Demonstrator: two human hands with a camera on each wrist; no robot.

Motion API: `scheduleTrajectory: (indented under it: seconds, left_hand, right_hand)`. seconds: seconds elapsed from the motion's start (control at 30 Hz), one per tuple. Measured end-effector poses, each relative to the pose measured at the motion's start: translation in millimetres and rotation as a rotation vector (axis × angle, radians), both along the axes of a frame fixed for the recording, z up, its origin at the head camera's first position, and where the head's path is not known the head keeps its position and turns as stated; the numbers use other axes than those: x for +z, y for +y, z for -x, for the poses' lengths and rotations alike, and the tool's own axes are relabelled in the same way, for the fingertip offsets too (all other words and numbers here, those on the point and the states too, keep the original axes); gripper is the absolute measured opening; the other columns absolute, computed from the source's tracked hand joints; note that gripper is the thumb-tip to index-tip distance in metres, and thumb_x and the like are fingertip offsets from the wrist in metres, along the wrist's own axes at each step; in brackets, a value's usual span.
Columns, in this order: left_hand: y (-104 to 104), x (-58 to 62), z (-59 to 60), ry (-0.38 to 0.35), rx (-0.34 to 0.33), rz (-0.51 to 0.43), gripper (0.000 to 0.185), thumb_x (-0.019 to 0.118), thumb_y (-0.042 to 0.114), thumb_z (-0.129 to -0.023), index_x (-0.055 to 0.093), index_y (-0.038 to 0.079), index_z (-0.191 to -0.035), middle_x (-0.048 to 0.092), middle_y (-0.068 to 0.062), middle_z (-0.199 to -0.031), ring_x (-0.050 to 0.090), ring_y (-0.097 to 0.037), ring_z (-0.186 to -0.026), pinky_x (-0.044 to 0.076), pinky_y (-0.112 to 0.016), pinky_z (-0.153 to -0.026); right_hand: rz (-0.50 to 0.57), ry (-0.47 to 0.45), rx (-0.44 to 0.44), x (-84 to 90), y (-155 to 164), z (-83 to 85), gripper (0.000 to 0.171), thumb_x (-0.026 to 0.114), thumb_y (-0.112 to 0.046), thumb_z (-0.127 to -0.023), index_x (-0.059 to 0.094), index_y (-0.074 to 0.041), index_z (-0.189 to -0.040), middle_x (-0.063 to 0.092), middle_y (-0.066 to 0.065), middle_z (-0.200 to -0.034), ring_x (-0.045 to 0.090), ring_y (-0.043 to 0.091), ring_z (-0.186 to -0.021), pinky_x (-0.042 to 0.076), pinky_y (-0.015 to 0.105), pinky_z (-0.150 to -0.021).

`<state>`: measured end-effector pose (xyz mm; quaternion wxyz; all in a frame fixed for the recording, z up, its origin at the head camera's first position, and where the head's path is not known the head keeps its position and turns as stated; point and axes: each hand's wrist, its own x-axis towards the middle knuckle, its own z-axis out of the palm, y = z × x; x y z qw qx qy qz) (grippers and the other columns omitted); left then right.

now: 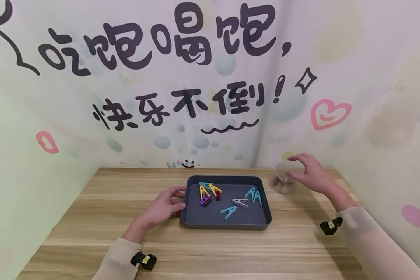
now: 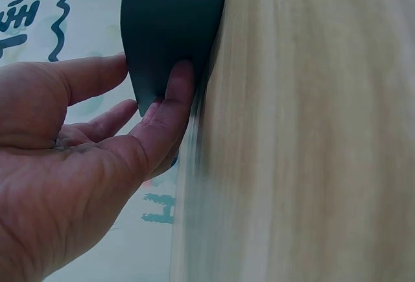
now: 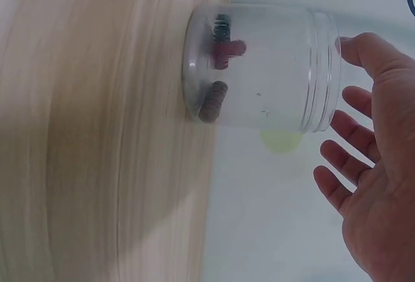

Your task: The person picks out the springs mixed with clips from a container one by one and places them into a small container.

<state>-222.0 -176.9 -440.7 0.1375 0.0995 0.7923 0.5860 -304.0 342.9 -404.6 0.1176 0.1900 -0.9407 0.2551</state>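
A dark grey tray [image 1: 227, 224] lies on the table, with small plastic clothespins in it. My left hand [image 1: 166, 205] is at the tray's left wall, fingertips touching its outside, as the left wrist view shows. Light blue clothespins [image 1: 253, 194], yellow clothespins [image 1: 215, 190], a purple clothespin [image 1: 205, 200] and a grey clothespin [image 1: 240, 202] lie inside. My right hand [image 1: 309, 175] is beside the mouth of a clear lidless jar [image 3: 272, 68], fingers spread and holding nothing. Small ridged pieces [image 3: 214, 102], brown, red and dark green, sit at the jar's bottom.
A wooden table [image 1: 126, 186] carries the tray and jar. A printed wall [image 1: 182, 147] rises right behind its far edge, and side walls stand at left and right. A small red piece [image 1: 218, 195] and a dark ridged piece [image 1: 208, 202] lie by the clothespins.
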Motion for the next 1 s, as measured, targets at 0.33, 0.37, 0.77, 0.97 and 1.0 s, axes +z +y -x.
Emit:
scheduleTrajectory:
  seconds: [0.33,0.37,0.77,0.97,1.0]
  left_hand:
    - [0,-0.8,-0.4,-0.003,0.006,-0.001,0.058,0.062,-0.002,-0.105,0.04,-0.002,-0.159,0.054,-0.027,-0.144,0.063,-0.04,-0.126,0.06,-0.049,-0.095]
    - [0,-0.8,-0.4,-0.003,0.005,-0.002,0.058,0.062,-0.002,-0.105,0.04,-0.003,-0.159,0.054,-0.027,-0.144,0.063,-0.04,-0.126,0.06,-0.049,-0.095]
    - [-1,-3.0,2.7,-0.005,-0.003,-0.008,0.058,0.061,-0.002,-0.105,0.039,-0.003,-0.159,0.054,-0.027,-0.144,0.063,-0.041,-0.126,0.061,-0.047,-0.095]
    - [-1,-1.6,2.6,0.002,-0.018,-0.015,0.059,0.061,-0.002,-0.104,0.038,-0.006,-0.158,0.053,-0.03,-0.144,0.063,-0.043,-0.126,0.061,-0.047,-0.094]
    - [-1,-1.5,2.5,0.002,-0.017,-0.014,0.059,0.061,-0.002,-0.104,0.038,-0.006,-0.158,0.053,-0.029,-0.144,0.063,-0.043,-0.126,0.061,-0.047,-0.094]
  right_hand:
    - [-0.016,-0.003,0.018,13.5,-18,-2.9,0.056,0.082,-0.023,-0.095,0.06,-0.002,-0.143,0.055,0.024,-0.145,0.045,0.047,-0.136,0.041,0.073,-0.108]
    - [-0.02,-0.01,0.022,15.2,-21,-3.2,0.056,0.082,-0.023,-0.095,0.061,-0.003,-0.143,0.055,0.023,-0.146,0.045,0.046,-0.136,0.042,0.072,-0.108]
    - [-0.058,0.027,0.146,29.3,-48,-1.9,0.046,0.082,-0.021,-0.095,0.065,-0.008,-0.136,0.057,0.019,-0.142,0.046,0.043,-0.135,0.043,0.067,-0.109]
    - [-0.063,0.072,0.216,35.0,-63,1.2,0.04,0.083,-0.019,-0.093,0.069,-0.011,-0.13,0.062,0.016,-0.137,0.049,0.041,-0.131,0.044,0.065,-0.108]
    - [-0.063,0.067,0.222,35.8,-66,1.4,0.04,0.083,-0.019,-0.093,0.069,-0.011,-0.129,0.062,0.015,-0.136,0.049,0.04,-0.131,0.044,0.065,-0.108]
